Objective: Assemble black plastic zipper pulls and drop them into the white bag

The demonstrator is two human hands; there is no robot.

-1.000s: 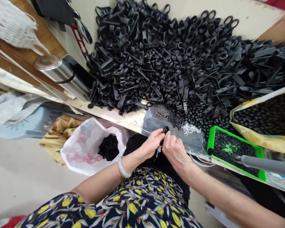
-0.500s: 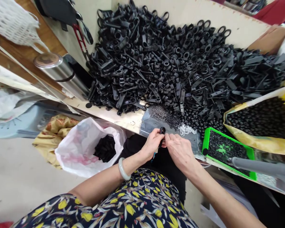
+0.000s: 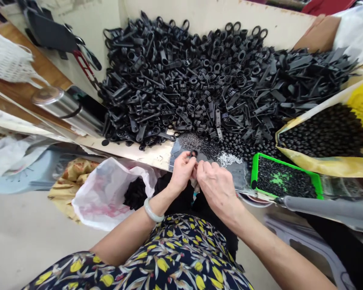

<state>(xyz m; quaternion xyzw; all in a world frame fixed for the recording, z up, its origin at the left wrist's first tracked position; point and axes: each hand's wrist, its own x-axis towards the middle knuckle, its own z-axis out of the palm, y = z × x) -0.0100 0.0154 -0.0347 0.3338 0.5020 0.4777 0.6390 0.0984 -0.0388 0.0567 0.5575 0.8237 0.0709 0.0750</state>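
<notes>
Between the thumb and fingers of my left hand (image 3: 180,172) is a small black plastic part with a ring-shaped end (image 3: 194,153); my hand covers most of it. My right hand (image 3: 215,183) meets the left, its fingers pinched together against the lower side of the part. Whatever sits in that pinch is hidden. Both hands are over the bench's front edge, by a dark grey mat (image 3: 240,172). On the mat, just beyond my fingers, lie small white pins (image 3: 229,158) and tiny dark metal pieces (image 3: 191,141).
A large heap of black plastic parts (image 3: 169,80) covers the bench. To the right are a green tray (image 3: 254,171) of small black pieces and a yellow-white bag (image 3: 329,169) of black pieces. A steel flask (image 3: 69,110) lies left; below it hangs a white bag (image 3: 93,201).
The camera view has shifted, and the bench things appear further left. My hands stay together; the black part's ring end shows less between my fingers than before.
</notes>
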